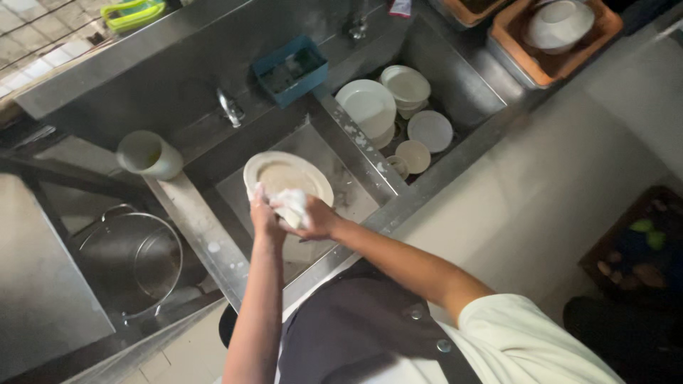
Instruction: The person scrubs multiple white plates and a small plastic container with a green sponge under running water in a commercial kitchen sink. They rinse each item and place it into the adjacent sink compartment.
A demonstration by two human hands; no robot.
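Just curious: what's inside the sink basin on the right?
The right basin holds stacked white plates, more plates, a flat plate and a small bowl. Whatever lies under the stacks is covered.

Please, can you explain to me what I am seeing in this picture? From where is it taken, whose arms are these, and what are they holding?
There is one picture, from a camera worn on a person's head, looking down at their own arms. No machine is involved. The left hand grips the edge of a pale plate over the middle sink basin. The right hand presses a white soapy cloth against it. The next basin holds a pile of plates and bowls. A cup stands on the divider, and a large metal pot sits lower left.
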